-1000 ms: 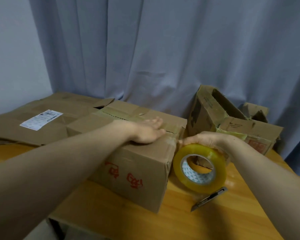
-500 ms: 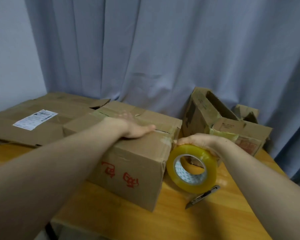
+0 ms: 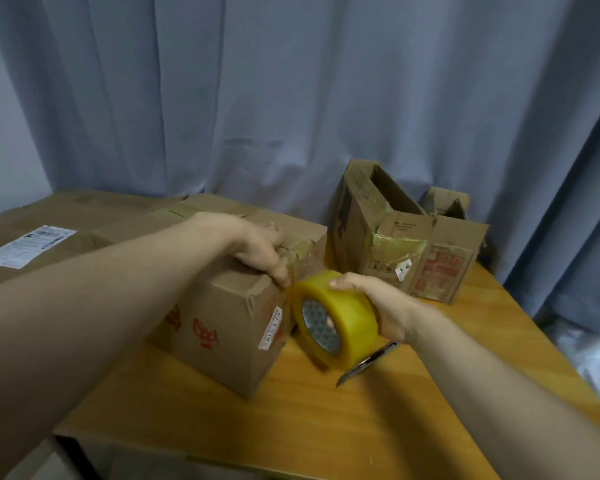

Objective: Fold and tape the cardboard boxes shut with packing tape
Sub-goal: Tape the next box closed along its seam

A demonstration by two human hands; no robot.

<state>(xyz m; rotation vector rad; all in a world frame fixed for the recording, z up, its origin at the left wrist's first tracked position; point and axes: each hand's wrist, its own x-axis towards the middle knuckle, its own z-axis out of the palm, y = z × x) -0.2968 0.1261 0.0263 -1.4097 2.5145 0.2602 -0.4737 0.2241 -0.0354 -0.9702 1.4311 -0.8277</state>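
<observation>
Where the table [image 3: 326, 427] reaches its far left, flat cardboard [image 3: 94, 233] lies with a white label [image 3: 28, 247] on top. Just right of it stands the box [image 3: 222, 327], flaps folded down, with red print on its near side and a white sticker [image 3: 272, 327] along its near right edge. The left hand [image 3: 257, 251] rests on the box's top at the right end, fingers [image 3: 281, 275] bent down over the upper edge so that it grips the corner; shiny old tape shows just beyond them. Just beside the box, to its right, the right hand [image 3: 378, 306] holds the tape roll [image 3: 340, 317] from above, fingers curled over the yellow band, the core facing the box and the camera. The roll's lower edge is blurred, so whether it touches the table cannot be told. A knife [image 3: 364, 365] lies on the table under the right wrist, partly hidden by roll and hand. Behind, further right, an open box [image 3: 395, 247] stands with its flaps up, near the curtain [image 3: 291, 98]
</observation>
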